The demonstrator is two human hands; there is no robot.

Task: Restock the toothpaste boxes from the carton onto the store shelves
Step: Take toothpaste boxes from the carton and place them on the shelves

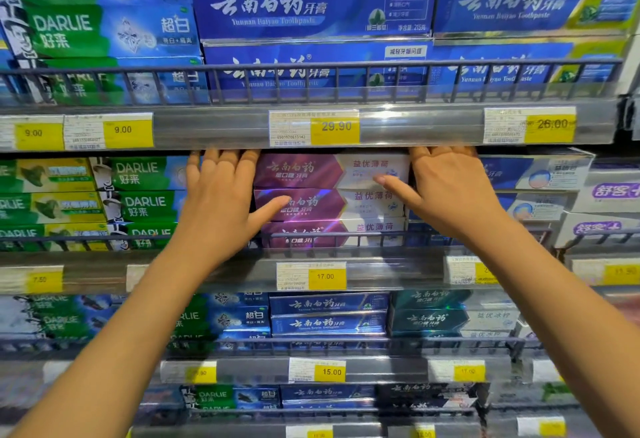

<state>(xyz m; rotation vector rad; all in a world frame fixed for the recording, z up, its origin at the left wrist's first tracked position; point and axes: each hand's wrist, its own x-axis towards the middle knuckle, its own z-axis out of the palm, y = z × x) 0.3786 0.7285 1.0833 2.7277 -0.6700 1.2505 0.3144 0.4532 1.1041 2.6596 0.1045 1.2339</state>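
Note:
A stack of three purple-and-white toothpaste boxes lies on the second shelf behind a wire rail. My left hand is pressed flat against the stack's left end, fingers reaching over the top box and thumb on the middle box. My right hand holds the stack's right end the same way, its thumb on the top box. Both hands squeeze the stack between them. The carton is out of view.
Green Darlie boxes sit close on the left, blue boxes close on the right. Large blue boxes fill the shelf above. A price strip overhangs the hands. Lower shelves hold more boxes.

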